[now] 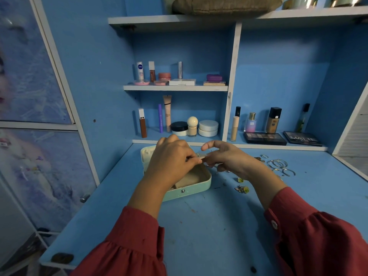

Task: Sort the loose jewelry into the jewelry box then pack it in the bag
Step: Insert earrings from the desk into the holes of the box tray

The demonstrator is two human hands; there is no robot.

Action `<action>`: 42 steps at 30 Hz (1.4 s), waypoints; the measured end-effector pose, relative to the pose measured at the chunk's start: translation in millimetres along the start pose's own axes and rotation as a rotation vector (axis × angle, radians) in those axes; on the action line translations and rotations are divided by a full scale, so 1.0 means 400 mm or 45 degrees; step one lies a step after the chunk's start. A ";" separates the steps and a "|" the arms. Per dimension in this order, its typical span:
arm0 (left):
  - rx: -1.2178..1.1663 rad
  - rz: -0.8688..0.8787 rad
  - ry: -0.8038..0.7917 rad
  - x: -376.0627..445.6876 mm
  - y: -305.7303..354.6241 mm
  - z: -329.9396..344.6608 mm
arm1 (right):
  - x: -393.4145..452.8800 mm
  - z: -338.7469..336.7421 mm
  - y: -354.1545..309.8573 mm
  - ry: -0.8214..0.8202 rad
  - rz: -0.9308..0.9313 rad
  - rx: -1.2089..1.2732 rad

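A mint-green jewelry box [189, 188] lies open on the blue desk, its beige inside showing. My left hand [171, 162] hovers over the box and pinches a small metal piece at its fingertips. My right hand [229, 158] meets it there, fingers stretched toward the same piece. Loose jewelry lies to the right: silver bangles [277, 164], a ring [264, 156], and yellow-stoned earrings [243, 189]. No bag is identifiable.
Cosmetics fill the shelves behind the desk: bottles, tubes, jars [208, 128] and two dark palettes [264, 138]. A brown cushion-like item [225, 5] sits on the top shelf. A cabinet with a printed door [29, 116] stands on the left.
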State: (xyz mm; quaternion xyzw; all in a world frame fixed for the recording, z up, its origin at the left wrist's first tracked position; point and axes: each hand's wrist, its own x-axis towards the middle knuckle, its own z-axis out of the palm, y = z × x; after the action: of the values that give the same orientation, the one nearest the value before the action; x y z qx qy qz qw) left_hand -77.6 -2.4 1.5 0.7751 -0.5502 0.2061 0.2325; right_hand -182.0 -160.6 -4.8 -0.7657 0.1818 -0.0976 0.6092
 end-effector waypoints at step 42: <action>-0.035 0.126 0.233 0.000 -0.024 0.016 | 0.031 0.036 0.057 0.608 -1.067 -1.108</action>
State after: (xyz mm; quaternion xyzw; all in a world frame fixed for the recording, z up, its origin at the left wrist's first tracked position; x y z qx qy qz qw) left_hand -68.2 -3.4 -4.7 0.7216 -0.5670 0.2797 0.2821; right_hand -169.0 -157.0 -31.2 -0.9058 0.0210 -0.4120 0.0964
